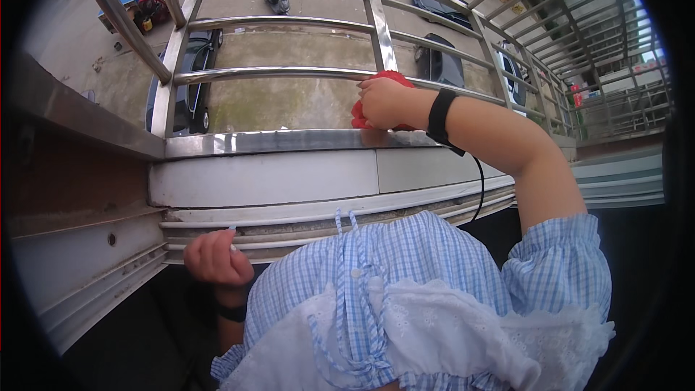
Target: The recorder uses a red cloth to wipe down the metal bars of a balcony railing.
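Observation:
My right hand [383,102] grips a red cloth [392,76] against an upright post [380,27] of the stainless steel window guard, just above its flat bottom rail [271,141]. Part of the cloth is hidden behind the fingers. Near the left end of the window's sliding track [304,228], my left hand [219,258] has its fingers curled. Whether it holds anything or rests on the track's edge cannot be made out. A black band circles each wrist, and a black cable hangs from the right one.
A pale tiled sill [260,179] lies between the bottom rail and the track. The window's side frame [87,103] stands at the left. Beyond the bars, far below, are parked cars [440,62] and a scooter [277,2] on pavement.

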Motion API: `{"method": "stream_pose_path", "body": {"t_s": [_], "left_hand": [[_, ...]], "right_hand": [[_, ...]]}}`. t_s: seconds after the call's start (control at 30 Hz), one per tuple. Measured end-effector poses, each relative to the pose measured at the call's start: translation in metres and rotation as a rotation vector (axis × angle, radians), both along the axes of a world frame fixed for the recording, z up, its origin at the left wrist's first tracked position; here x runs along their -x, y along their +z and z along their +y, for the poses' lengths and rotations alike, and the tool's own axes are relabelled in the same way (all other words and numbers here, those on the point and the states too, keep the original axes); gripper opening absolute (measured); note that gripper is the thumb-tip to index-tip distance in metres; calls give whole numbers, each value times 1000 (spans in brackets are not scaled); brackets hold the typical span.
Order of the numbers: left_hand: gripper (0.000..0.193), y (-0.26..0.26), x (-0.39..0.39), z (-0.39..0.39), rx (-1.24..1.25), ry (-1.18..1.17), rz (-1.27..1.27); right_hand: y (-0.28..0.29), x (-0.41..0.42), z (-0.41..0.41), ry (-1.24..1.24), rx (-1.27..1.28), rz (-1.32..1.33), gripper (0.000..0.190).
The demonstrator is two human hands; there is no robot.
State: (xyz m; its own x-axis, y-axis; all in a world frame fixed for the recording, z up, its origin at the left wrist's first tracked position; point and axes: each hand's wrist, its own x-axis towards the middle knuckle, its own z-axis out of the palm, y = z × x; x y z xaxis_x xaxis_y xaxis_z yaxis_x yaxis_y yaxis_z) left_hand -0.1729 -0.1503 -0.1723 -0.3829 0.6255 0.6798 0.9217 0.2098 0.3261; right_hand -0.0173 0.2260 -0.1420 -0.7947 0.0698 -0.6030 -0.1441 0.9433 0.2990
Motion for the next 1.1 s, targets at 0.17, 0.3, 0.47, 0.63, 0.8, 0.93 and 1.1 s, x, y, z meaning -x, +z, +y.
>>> {"method": "stream_pose_path", "body": {"t_s": [0.17, 0.3, 0.47, 0.63, 0.8, 0.93, 1.1], "left_hand": [[25, -2, 7, -3, 17, 13, 40], [25, -4, 7, -3, 19, 22, 44], [25, -5, 10, 3, 5, 22, 24], [26, -11, 12, 5, 0, 25, 26], [26, -9, 2, 6, -7, 18, 33], [26, -2, -10, 7, -2, 4, 66], [25, 5, -17, 6, -20, 12, 103]], "right_hand": [[0, 3, -9, 136, -46, -87, 11], [11, 5, -19, 74, -61, -71, 11], [29, -3, -23, -77, 84, 114, 26], [45, -14, -38, -330, 159, 278, 26], [50, -41, -35, -362, 239, 345, 22], [55, -52, -26, -252, 348, 371, 24], [59, -42, -14, -112, 183, 315, 29]]}}
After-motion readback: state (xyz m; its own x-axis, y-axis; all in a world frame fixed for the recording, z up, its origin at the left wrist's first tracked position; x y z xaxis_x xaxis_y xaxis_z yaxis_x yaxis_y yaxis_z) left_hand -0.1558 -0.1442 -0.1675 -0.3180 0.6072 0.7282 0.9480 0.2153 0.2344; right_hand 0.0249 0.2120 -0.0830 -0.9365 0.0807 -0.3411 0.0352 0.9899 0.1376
